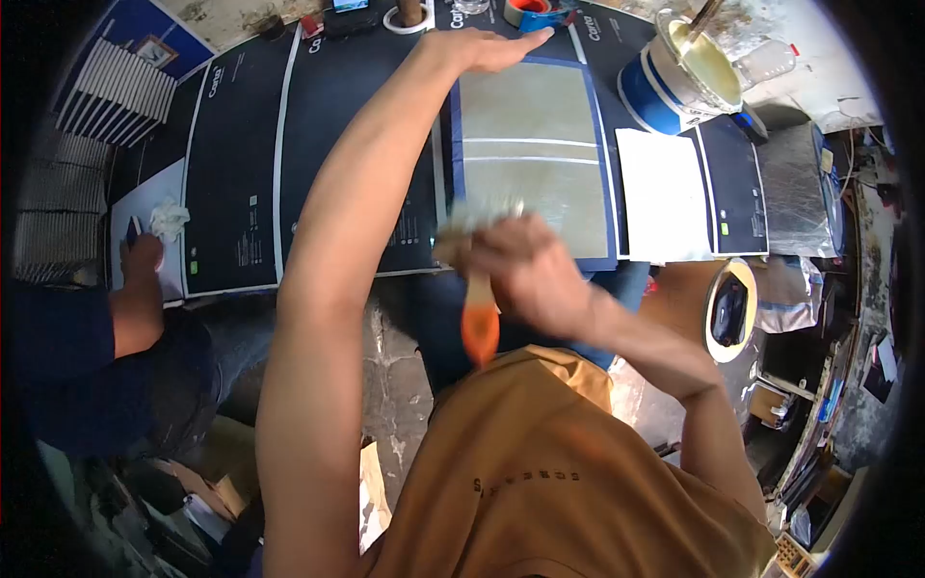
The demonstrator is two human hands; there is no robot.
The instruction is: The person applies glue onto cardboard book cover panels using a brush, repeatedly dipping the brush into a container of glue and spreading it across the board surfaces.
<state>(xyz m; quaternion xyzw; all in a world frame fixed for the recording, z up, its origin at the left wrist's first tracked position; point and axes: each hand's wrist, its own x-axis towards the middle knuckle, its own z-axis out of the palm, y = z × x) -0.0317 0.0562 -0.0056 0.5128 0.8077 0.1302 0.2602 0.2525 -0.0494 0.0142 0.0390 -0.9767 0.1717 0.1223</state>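
A wide brush with an orange-tipped handle is gripped in my right hand. Its bristles are smeared by motion over the near left part of a grey-beige panel with a dark blue border. Two white lines cross that panel. My left hand lies at the panel's far edge, fingers stretched out and palm down. Close to its fingertips is a small blue object, partly cut off by the top of the view. To the panel's right rests a blank white sheet.
A white and blue bucket of pale paste, with a stick in it, stands at the back right. Black printed boards cover the table. Stacked grey-edged pieces fill the far left. Another person's hand rests near a crumpled white cloth.
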